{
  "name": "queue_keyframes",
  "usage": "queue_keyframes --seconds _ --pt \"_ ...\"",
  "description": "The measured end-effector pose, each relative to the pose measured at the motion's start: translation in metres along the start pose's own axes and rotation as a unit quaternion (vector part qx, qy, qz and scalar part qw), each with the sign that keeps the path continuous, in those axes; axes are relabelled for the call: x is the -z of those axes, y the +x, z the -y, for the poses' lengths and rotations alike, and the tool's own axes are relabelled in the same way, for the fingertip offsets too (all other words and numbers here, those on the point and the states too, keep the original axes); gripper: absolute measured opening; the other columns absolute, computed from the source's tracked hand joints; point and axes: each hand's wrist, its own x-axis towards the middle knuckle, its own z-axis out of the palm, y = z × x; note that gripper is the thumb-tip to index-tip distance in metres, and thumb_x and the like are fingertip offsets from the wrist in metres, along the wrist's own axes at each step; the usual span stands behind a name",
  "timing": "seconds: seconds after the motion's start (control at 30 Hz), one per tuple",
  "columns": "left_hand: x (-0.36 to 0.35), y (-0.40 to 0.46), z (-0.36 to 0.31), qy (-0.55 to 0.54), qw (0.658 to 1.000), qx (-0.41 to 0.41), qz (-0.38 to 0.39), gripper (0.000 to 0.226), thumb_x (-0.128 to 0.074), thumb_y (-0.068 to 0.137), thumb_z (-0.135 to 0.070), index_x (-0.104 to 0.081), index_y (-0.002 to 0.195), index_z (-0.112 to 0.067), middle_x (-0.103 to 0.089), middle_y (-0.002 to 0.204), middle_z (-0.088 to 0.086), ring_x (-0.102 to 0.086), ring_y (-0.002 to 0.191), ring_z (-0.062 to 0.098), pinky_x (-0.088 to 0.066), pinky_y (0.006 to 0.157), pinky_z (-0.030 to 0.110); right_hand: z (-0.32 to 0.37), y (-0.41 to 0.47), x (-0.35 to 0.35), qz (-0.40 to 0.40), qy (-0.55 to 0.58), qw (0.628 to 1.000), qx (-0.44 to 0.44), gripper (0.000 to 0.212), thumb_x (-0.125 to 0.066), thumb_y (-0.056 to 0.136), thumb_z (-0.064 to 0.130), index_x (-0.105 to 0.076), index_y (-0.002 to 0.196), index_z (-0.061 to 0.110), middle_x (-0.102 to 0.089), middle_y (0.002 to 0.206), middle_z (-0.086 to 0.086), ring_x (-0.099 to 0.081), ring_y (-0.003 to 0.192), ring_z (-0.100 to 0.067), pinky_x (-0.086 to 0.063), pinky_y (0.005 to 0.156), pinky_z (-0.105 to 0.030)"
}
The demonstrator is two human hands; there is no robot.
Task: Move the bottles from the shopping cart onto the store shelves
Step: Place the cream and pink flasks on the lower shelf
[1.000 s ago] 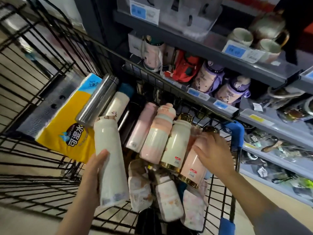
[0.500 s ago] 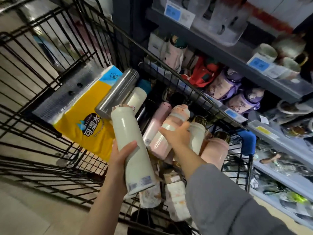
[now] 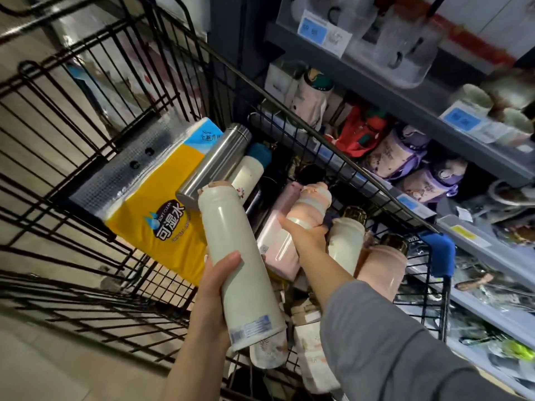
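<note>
A tall cream bottle [image 3: 237,256] is held above the black wire shopping cart [image 3: 86,146], gripped near its base by my left hand [image 3: 215,287]. My right hand [image 3: 307,237] reaches into the cart and grips a pink-and-white banded bottle [image 3: 311,204] around its middle. Beside it lie a pale pink bottle [image 3: 278,224], a cream bottle with a gold lid [image 3: 346,241], a salmon pink bottle [image 3: 385,270], a steel flask [image 3: 215,163] and a white bottle with a teal cap [image 3: 249,172]. More patterned bottles [image 3: 312,357] lie lower in the cart.
A yellow tissue pack [image 3: 162,209] lies in the cart at the left. Grey store shelves [image 3: 419,111] on the right hold purple-and-cream bottles [image 3: 399,154], a red one [image 3: 356,131], mugs and blue price tags. A blue cart handle cap [image 3: 440,256] sits near the shelf edge.
My right hand moved left from the salmon bottle to the banded pink bottle and closed round it. My left hand raised the cream bottle higher. The view shifted toward the shelves.
</note>
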Motion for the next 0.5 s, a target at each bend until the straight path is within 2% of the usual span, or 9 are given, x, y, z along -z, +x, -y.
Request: queue_keyframes --seconds 0.07,0.13,0.2,0.3,0.33,0.4,0.43,0.47,0.5 --pt "-0.002 0.0 -0.001 0.006 1.0 -0.002 -0.008 0.122 -0.09 0.023 -0.034 -0.047 0.134 -0.008 -0.068 0.078 0.013 -0.067 0.059 0.024 -0.053 0.048 0.034 0.003 -0.001 0.007 0.034 0.026 0.999 -0.012 0.125 -0.088 0.044 0.047 -0.023 0.145 0.013 -0.05 0.129 -0.011 -0.054 0.114 -0.034 -0.046 0.097 -0.046" --pt "-0.004 -0.002 -0.001 0.017 1.0 -0.003 -0.009 0.132 -0.093 0.019 -0.043 -0.046 0.136 -0.007 -0.067 0.082 0.014 -0.066 0.061 0.025 -0.054 0.049 0.036 0.002 0.001 0.021 0.073 0.049 0.996 -0.013 0.121 -0.084 0.032 0.045 -0.032 0.136 0.014 -0.058 0.117 -0.012 -0.062 0.1 -0.034 -0.052 0.089 -0.05" --pt "-0.006 -0.007 -0.001 0.031 0.999 -0.006 -0.006 0.133 -0.092 0.019 -0.046 -0.045 0.136 -0.004 -0.066 0.081 0.015 -0.065 0.061 0.025 -0.054 0.05 0.036 0.002 -0.015 0.043 0.118 0.078 0.99 -0.008 0.094 -0.086 0.048 0.035 -0.04 0.127 0.013 -0.063 0.107 -0.013 -0.066 0.09 -0.032 -0.055 0.082 -0.051" --pt "-0.007 -0.018 0.003 0.054 0.998 -0.014 0.011 0.133 -0.092 0.017 -0.047 -0.048 0.134 -0.003 -0.066 0.082 0.014 -0.065 0.062 0.025 -0.054 0.05 0.036 -0.003 -0.036 0.089 0.198 0.122 0.972 0.026 0.059 -0.079 0.072 0.011 -0.05 0.123 0.013 -0.068 0.104 -0.015 -0.068 0.087 -0.03 -0.057 0.071 -0.041" --pt "-0.008 -0.023 0.006 0.048 0.999 -0.017 0.009 0.131 -0.092 0.017 -0.047 -0.05 0.133 -0.004 -0.067 0.085 0.015 -0.066 0.063 0.026 -0.055 0.051 0.036 -0.006 -0.041 0.107 0.219 0.129 0.966 0.039 0.059 -0.078 0.071 0.007 -0.052 0.123 0.014 -0.069 0.104 -0.015 -0.068 0.087 -0.03 -0.056 0.068 -0.039" --pt "-0.009 -0.033 0.018 0.026 0.999 -0.036 0.029 0.12 -0.091 0.023 -0.044 -0.053 0.131 -0.004 -0.069 0.092 0.018 -0.068 0.068 0.028 -0.056 0.054 0.038 -0.009 -0.053 0.148 0.239 0.153 0.956 0.067 0.073 -0.081 0.058 0.007 -0.051 0.123 0.015 -0.07 0.104 -0.015 -0.069 0.089 -0.031 -0.056 0.068 -0.04" --pt "-0.015 -0.037 0.023 0.05 0.997 -0.045 0.032 0.112 -0.089 0.03 -0.044 -0.055 0.129 -0.005 -0.068 0.094 0.02 -0.068 0.068 0.029 -0.056 0.054 0.038 -0.013 -0.054 0.167 0.246 0.17 0.951 0.077 0.078 -0.081 0.051 0.009 -0.051 0.122 0.015 -0.071 0.101 -0.013 -0.07 0.087 -0.028 -0.057 0.067 -0.039" --pt "-0.025 -0.041 0.029 0.068 0.996 -0.036 0.048 0.099 -0.086 0.04 -0.046 -0.057 0.125 -0.003 -0.068 0.09 0.021 -0.068 0.065 0.029 -0.056 0.052 0.038 -0.013 -0.062 0.188 0.253 0.177 0.947 0.084 0.082 -0.081 0.044 0.011 -0.052 0.12 0.016 -0.072 0.097 -0.01 -0.071 0.084 -0.025 -0.057 0.066 -0.038" --pt "-0.036 -0.044 0.035 0.086 0.994 -0.022 0.065 0.075 -0.078 0.058 -0.045 -0.06 0.116 -0.001 -0.069 0.082 0.021 -0.067 0.058 0.028 -0.055 0.047 0.036 -0.017 -0.063 0.21 0.261 0.192 0.94 0.104 0.084 -0.081 0.037 0.014 -0.054 0.116 0.017 -0.073 0.093 -0.008 -0.071 0.08 -0.023 -0.056 0.063 -0.035"
